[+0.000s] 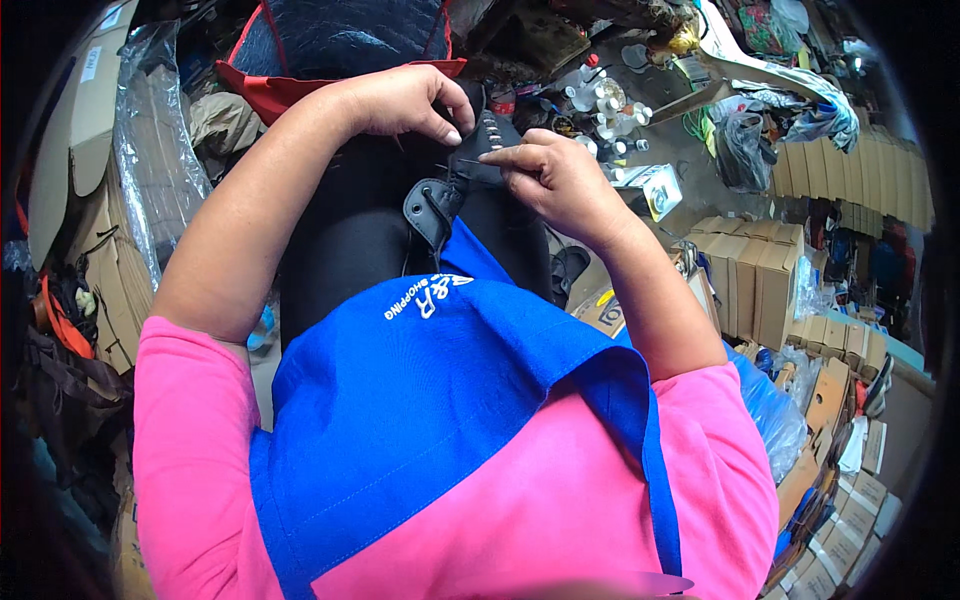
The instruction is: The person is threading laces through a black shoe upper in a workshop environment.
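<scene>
A black leather shoe part (482, 173) rests over my dark-clothed lap, with a row of pale stitches (492, 130) along its upper right side. A black flap with metal eyelets (432, 208) hangs from it toward me. My left hand (412, 104) curls over the far left of the leather, thumb and forefinger closed in at its edge; what lies under the fingers is partly hidden. From the right, my right hand (560, 182) pinches a thin needle (467, 161), its forefinger stretched along it toward the leather. My blue apron (420, 380) lies just below the flap.
A red bag with silver lining (350, 40) stands open beyond my left hand. Several small bottles (610, 105) crowd the floor at the far right. Cardboard boxes (745, 275) are stacked on the right; plastic-wrapped cardboard (155, 150) leans at left. A black sandal (570, 268) lies beside my leg.
</scene>
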Available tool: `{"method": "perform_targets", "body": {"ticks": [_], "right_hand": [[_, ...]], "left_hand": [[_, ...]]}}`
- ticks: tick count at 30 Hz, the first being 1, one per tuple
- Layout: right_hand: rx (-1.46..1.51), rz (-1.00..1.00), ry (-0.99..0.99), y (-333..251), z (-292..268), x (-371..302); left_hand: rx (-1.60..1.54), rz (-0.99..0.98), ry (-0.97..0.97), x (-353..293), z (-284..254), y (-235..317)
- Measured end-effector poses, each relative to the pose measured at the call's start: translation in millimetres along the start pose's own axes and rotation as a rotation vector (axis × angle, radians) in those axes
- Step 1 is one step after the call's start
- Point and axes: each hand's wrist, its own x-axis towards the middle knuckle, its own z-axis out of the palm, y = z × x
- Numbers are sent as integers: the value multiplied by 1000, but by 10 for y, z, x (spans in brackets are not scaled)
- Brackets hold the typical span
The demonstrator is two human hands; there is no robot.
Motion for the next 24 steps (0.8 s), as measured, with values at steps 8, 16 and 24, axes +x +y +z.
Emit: {"method": "perform_targets", "body": {"ticks": [8,16,24], "right_hand": [[-45,23,-48,-60,-35,47],[126,-3,-114,159,-10,179],[394,50,-181,464,120,241]], "left_hand": [[-26,-70,-48,24,7,-17],[25,-50,-55,78,7,-14],[147,39,-83,118,5,-85]]}}
